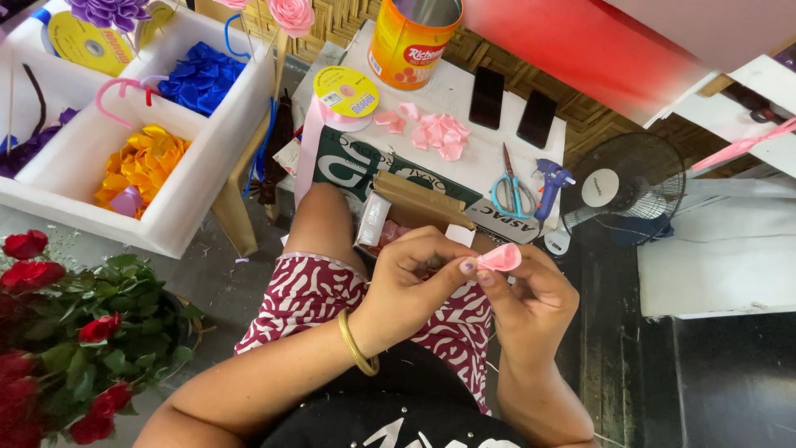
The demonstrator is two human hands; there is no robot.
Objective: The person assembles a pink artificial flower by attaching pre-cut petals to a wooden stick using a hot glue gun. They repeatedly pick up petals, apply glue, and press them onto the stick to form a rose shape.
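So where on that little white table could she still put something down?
Bare white top shows between the orange tin and the two dark phones, and in a strip between the pink petals and the scissors. The near right edge is crowded by scissors and blue glue gun.

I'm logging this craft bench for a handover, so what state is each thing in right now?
Pink ribbon petal: curled, pinched between both hands.
Left hand: fingers closed on the petal.
Right hand: fingers closed on the petal.
Blue-handled scissors: lying flat, blades shut.
Blue glue gun: lying down, unheld.
Small brown cardboard box: flaps open.
Orange tin can: upright, lid off.
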